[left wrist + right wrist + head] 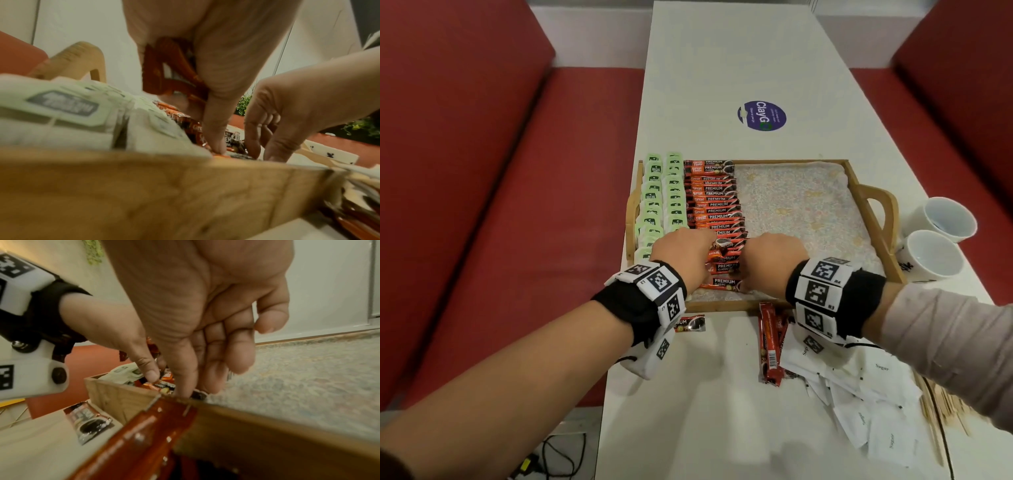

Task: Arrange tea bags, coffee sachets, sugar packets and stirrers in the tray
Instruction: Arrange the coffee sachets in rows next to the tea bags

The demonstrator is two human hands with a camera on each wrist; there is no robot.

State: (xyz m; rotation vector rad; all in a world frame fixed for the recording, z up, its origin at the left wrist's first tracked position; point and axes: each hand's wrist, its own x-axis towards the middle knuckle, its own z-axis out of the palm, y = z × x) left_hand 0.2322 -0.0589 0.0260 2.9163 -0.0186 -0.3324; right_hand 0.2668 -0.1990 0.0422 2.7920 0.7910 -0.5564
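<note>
A wooden tray (722, 306) holds two columns of green tea bags (661, 195) at its left and one column of orange coffee sachets (714, 205) beside them. Both hands work at the near end of that column. My left hand (681, 257) grips a few coffee sachets (170, 65) in its curled fingers, and its thumb presses down on a sachet lying in the tray. My right hand (774, 260) points its straight fingers (213, 353) down onto the sachets' right ends, thumb held apart. The right half of the tray shows only its patterned liner (801, 205).
On the white table near the tray lie loose coffee sachets (770, 342), one more sachet (690, 323), a heap of white sugar packets (866, 387) and wooden stirrers (935, 404). Two white cups (931, 257) stand right of the tray. Red benches flank the table.
</note>
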